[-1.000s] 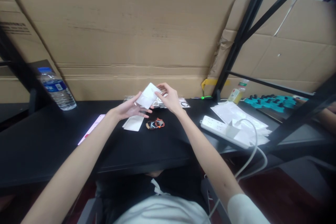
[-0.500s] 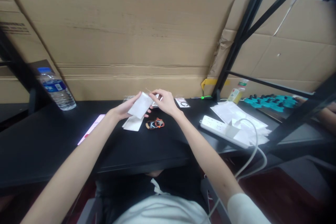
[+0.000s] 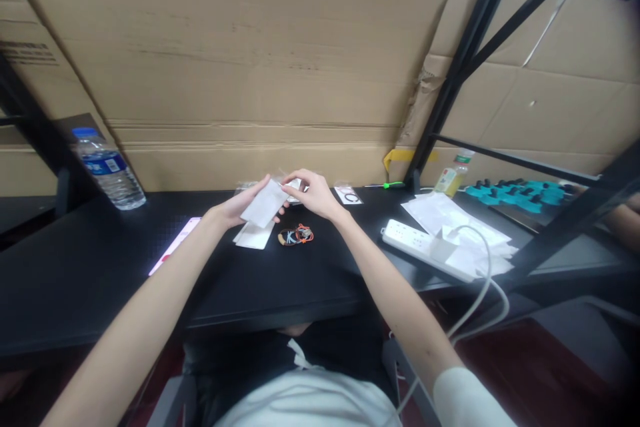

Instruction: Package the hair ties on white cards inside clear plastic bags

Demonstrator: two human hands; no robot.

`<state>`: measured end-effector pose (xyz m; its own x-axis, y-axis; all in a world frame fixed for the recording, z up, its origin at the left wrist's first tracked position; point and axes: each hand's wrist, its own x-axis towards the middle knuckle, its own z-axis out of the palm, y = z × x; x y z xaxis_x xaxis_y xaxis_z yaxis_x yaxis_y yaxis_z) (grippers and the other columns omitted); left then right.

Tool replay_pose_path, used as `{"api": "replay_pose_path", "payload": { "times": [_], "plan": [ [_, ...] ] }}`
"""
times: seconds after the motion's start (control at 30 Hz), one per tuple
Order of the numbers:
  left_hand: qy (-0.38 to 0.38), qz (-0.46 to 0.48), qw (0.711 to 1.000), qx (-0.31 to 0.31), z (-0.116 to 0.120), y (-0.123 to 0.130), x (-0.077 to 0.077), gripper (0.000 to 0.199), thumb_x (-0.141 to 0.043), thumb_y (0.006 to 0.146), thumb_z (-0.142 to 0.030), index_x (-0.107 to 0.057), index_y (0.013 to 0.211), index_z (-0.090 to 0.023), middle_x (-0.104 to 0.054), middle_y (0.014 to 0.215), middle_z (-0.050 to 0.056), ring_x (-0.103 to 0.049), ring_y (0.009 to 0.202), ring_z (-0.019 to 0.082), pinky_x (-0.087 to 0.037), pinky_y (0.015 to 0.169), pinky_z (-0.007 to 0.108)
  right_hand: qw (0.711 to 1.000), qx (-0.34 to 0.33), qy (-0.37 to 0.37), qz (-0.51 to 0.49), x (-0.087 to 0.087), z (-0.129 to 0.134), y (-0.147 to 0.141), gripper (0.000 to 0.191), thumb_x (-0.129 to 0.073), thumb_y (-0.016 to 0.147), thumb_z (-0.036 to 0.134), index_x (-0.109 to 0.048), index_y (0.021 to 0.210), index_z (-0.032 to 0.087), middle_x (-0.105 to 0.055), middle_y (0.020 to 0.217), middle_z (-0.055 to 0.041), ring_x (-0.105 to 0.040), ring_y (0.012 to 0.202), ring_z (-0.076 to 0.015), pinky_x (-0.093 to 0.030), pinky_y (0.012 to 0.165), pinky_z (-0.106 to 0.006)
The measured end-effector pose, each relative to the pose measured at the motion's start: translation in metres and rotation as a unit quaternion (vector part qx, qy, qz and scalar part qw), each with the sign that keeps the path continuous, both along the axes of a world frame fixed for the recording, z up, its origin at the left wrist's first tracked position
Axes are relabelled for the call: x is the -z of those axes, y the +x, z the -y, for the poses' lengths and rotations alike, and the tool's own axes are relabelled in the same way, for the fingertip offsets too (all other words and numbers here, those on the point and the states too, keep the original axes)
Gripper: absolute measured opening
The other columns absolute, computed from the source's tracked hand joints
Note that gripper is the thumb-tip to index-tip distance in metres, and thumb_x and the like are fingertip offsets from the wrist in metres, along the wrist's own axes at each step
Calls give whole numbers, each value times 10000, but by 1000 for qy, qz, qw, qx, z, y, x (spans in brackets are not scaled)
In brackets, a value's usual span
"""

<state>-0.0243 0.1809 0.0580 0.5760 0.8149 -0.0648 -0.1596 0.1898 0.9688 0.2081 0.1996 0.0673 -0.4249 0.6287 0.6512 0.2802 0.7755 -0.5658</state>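
A small white card (image 3: 263, 203) is held up over the desk in my left hand (image 3: 240, 205), whose fingers wrap around behind it. My right hand (image 3: 313, 192) is closed in a pinch at the card's upper right corner. Something thin and pale sticks up by those fingertips, too fine to name. Below the held card, more white cards (image 3: 254, 237) lie on the black desk. Just right of them is a small tangle of orange, brown and grey cords (image 3: 296, 235). Clear plastic packaging shows partly behind my hands.
Left stand a water bottle (image 3: 111, 170) and a phone with a pink screen (image 3: 175, 245). At the back lie a small packet (image 3: 348, 195) and a green-tipped tool (image 3: 393, 185). Right are a power strip (image 3: 407, 240), papers (image 3: 440, 213), a drink bottle (image 3: 453, 177) and a metal frame (image 3: 450, 87).
The held card has tilted and shifted slightly left and down. My right fingertips have moved a little at its corner, and the thin pale strand there shows less clearly.
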Motion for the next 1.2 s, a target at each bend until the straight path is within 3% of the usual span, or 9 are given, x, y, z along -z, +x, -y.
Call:
{"api": "replay_pose_path", "payload": {
  "times": [0.23, 0.73, 0.9, 1.07, 1.2],
  "plan": [
    [-9, -12, 1000, -8, 0, 0, 0, 578, -482, 1081, -604, -732, 1255, -113, -785, 1060, 190, -762, 843, 242, -654, 783, 368, 995, -53, -84, -3, 0, -4, 3, 287, -685, 980, 480, -756, 1016, 204, -772, 1017, -40, -614, 728, -149, -498, 720, -299],
    [10, -45, 999, -9, 3, 2, -2, 565, -456, 1097, -576, -748, 1228, -112, -791, 1119, 193, -771, 926, 251, -649, 848, 356, 997, -23, -74, 20, -4, 4, 6, 289, -705, 950, 489, -775, 974, 209, -757, 873, -5, -540, 591, -112, -427, 619, -271],
    [18, -53, 998, -12, 7, 6, -5, 580, -457, 1088, -601, -755, 1196, -115, -794, 1111, 191, -768, 909, 251, -640, 838, 352, 997, -14, -66, 32, -5, 5, 7, 319, -708, 948, 523, -803, 984, 220, -784, 933, -23, -581, 635, -126, -455, 664, -285],
    [9, -72, 997, -5, 8, 6, -7, 603, -477, 1072, -632, -747, 1222, -114, -802, 1038, 181, -766, 856, 244, -630, 799, 340, 995, -25, -76, 56, -4, 5, 7, 340, -695, 951, 533, -810, 968, 213, -755, 817, -9, -589, 616, -129, -470, 665, -283],
    [-4, -71, 997, -8, 9, 6, -7, 619, -471, 1070, -642, -752, 1210, -109, -801, 1053, 185, -768, 842, 247, -636, 781, 345, 994, -37, -92, 43, -6, 6, 8, 328, -706, 946, 521, -809, 971, 211, -788, 893, -27, -616, 620, -125, -491, 648, -279]
  ]
}}
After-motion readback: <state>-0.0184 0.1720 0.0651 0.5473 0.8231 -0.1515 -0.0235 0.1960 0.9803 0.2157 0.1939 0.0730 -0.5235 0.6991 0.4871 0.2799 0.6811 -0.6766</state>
